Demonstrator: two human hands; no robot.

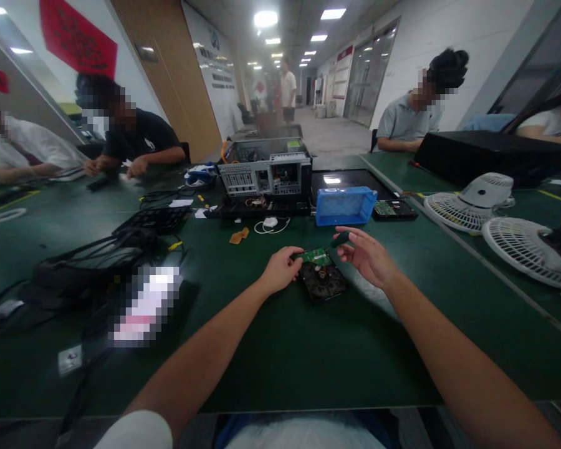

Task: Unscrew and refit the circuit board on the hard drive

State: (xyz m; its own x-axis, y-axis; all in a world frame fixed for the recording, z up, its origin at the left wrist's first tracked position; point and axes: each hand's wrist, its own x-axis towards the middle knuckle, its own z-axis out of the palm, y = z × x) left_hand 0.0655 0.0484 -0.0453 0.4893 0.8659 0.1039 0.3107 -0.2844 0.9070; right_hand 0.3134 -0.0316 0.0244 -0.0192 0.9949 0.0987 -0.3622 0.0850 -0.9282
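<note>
A hard drive (325,284) lies on the green table in front of me, its underside up, with a green circuit board (316,256) at its far end. My left hand (283,269) grips the left edge of the drive, thumb and fingers closed near the board's corner. Just right of the drive, my right hand (365,254) holds a dark-handled screwdriver (341,239) between thumb and fingers. The screwdriver's thin tip is too small to make out clearly.
Beyond the drive stand a blue plastic bin (345,207), an opened computer case (264,174) and another drive (395,209). A black bag (84,268) and blurred-out phone-like screen (147,305) lie left. White fan parts (467,202) lie right. Other people sit across the table.
</note>
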